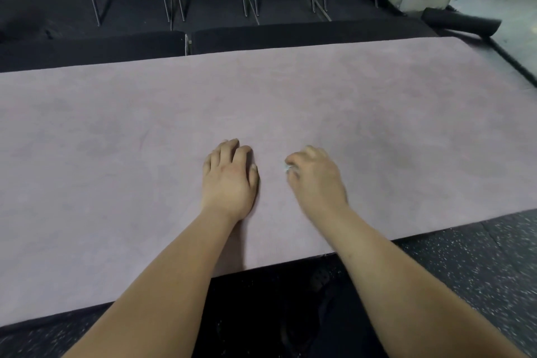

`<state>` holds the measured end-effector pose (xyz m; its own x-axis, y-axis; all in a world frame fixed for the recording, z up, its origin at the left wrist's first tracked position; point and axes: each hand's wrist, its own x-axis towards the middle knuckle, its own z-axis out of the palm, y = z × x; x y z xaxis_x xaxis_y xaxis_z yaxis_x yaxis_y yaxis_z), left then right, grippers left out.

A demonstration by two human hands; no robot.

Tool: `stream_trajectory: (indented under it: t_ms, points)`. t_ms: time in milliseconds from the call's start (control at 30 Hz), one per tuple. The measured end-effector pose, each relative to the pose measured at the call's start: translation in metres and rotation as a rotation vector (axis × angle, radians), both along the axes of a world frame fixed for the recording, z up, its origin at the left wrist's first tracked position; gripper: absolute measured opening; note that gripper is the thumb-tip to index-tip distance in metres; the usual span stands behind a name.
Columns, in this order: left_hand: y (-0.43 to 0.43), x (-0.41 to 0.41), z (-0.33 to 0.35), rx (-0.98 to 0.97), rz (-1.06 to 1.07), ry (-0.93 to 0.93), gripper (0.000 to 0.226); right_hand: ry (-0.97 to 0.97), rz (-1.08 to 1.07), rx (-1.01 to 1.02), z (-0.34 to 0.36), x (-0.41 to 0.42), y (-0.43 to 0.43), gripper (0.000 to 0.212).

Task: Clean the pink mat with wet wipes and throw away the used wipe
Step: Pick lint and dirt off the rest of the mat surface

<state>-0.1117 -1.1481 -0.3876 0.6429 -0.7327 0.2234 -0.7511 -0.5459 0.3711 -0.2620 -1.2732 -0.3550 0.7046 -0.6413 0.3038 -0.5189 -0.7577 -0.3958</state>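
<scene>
Pink mat [377,113] shows darker patches. Right hand [315,176] curled round small white wipe [288,168], likely mid-clean. Left hand [229,174] rests loose on mat, empty. Wipe not binned yet.

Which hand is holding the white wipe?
The right hand: white wet wipe peeks from its curled fingers. The left hand just rests on the pink mat.
</scene>
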Motion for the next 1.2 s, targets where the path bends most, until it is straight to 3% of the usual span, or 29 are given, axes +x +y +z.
stream_trajectory:
  t_ms: [200,467,600,733,933,1067,1200]
  points:
    - [-0.001,-0.001,-0.001,-0.007,0.014,0.002,0.035,-0.005,-0.278,0.096,0.007,-0.028,-0.026,0.015]
    - [0.000,0.000,0.000,-0.027,0.013,0.026,0.036,-0.088,0.084,0.134,-0.001,-0.004,0.056,0.018]
    - [0.001,-0.001,0.001,-0.020,0.017,0.028,0.037,-0.052,-0.047,0.039,-0.002,-0.032,0.004,0.014]
    - [0.003,-0.002,0.000,-0.028,0.016,0.027,0.037,-0.067,-0.191,0.141,0.001,-0.041,-0.021,0.015]
    - [0.003,-0.003,0.005,-0.010,0.018,0.040,0.037,-0.002,-0.002,0.210,0.007,-0.018,0.035,0.020]
    - [0.002,-0.007,0.008,0.011,0.014,0.028,0.037,0.010,0.164,0.258,0.011,-0.039,0.028,0.023]
    - [-0.001,-0.015,0.013,0.080,0.058,0.006,0.038,-0.038,0.112,0.202,0.006,-0.054,-0.003,0.020]
